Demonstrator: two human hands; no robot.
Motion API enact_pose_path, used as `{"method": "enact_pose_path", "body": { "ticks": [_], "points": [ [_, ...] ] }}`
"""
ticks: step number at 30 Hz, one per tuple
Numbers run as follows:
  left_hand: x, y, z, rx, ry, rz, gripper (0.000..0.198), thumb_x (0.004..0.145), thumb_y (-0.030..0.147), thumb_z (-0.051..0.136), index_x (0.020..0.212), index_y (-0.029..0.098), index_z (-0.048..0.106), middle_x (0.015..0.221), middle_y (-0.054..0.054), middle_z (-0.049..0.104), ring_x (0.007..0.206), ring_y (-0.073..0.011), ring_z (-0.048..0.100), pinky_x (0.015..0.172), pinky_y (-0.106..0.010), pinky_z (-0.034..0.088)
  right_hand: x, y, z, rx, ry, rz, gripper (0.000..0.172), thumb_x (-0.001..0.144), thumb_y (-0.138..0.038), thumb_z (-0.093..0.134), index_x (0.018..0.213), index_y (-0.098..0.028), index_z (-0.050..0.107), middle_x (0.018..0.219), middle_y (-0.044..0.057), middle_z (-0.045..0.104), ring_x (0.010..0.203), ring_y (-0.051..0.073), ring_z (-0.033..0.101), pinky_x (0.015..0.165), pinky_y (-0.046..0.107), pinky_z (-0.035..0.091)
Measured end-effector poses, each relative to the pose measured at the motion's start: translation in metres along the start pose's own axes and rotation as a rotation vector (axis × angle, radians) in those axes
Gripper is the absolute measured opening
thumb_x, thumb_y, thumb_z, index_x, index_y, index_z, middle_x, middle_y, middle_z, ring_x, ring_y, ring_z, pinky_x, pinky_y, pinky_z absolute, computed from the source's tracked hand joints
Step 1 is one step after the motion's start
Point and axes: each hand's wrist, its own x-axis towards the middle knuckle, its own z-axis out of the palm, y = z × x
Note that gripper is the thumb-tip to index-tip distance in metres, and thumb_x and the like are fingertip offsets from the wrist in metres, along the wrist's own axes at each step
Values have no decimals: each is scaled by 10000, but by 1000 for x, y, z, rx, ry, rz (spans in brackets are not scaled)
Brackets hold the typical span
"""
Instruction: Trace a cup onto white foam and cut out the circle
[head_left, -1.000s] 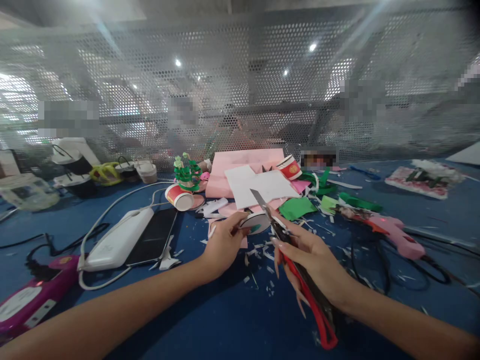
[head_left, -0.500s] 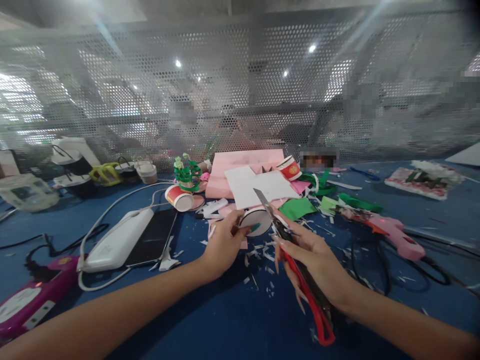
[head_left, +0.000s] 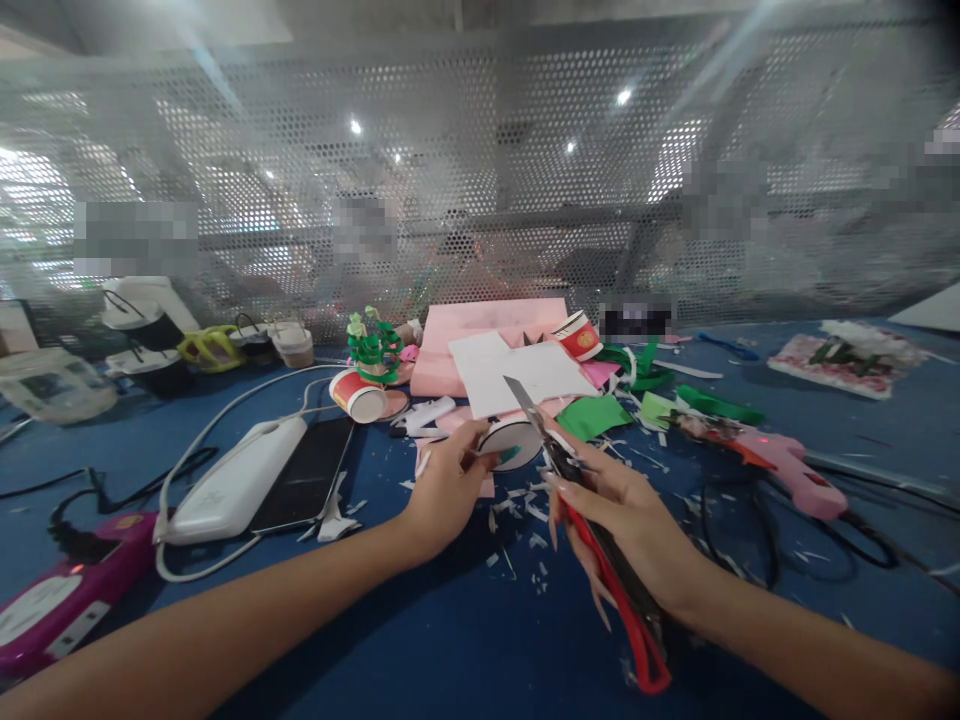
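In the head view, my left hand (head_left: 448, 492) pinches the near left edge of a white paper disc (head_left: 523, 436) with a black line around its rim. A bluish-green thumbnail lies over the disc's face. My right hand (head_left: 637, 520) is wrapped around red-handled scissors (head_left: 561, 458), their blades pointing up and to the left. The blades lie along the disc's right edge; whether they bite into the paper I cannot tell. White paper scraps (head_left: 538, 540) are scattered on the blue table (head_left: 480, 640) below. Cut white sheets (head_left: 510, 370) lie just behind the disc.
A pink glue gun (head_left: 787, 468) with a black cord lies to the right. At left are a phone (head_left: 307, 475), a white power bank (head_left: 236, 480) and a purple power strip (head_left: 82, 590). Red paper cups (head_left: 360, 395) and green paper (head_left: 596, 415) lie behind, before a perforated metal panel (head_left: 480, 180).
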Motion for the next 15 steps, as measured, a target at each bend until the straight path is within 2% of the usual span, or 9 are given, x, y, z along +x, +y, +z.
{"method": "enact_pose_path", "body": {
  "ticks": [7, 12, 15],
  "points": [
    [0, -7, 1, -20, -34, 56, 284, 749, 134, 487, 1010, 213, 568, 845, 5, 645, 721, -128, 583, 691, -256, 463, 1, -2, 0, -2, -14, 23, 664, 813, -294, 514, 1384, -333, 177, 649, -51, 539, 297, 64, 470, 265, 198, 441],
    [-3, -4, 0, 104, -81, 125, 226, 744, 110, 487, 897, 218, 613, 748, 33, 633, 654, -106, 550, 621, -212, 428, 0, -1, 0, -18, -11, 40, 671, 820, -294, 511, 1388, -339, 157, 658, -40, 558, 304, 65, 476, 256, 183, 423],
    [-4, -2, 0, 123, -71, 104, 214, 752, 125, 485, 906, 218, 602, 733, 36, 633, 620, -101, 545, 590, -209, 422, -1, -1, 1, -26, -5, 33, 656, 825, -296, 505, 1384, -350, 166, 669, -37, 564, 302, 67, 480, 252, 186, 424]
  ]
}}
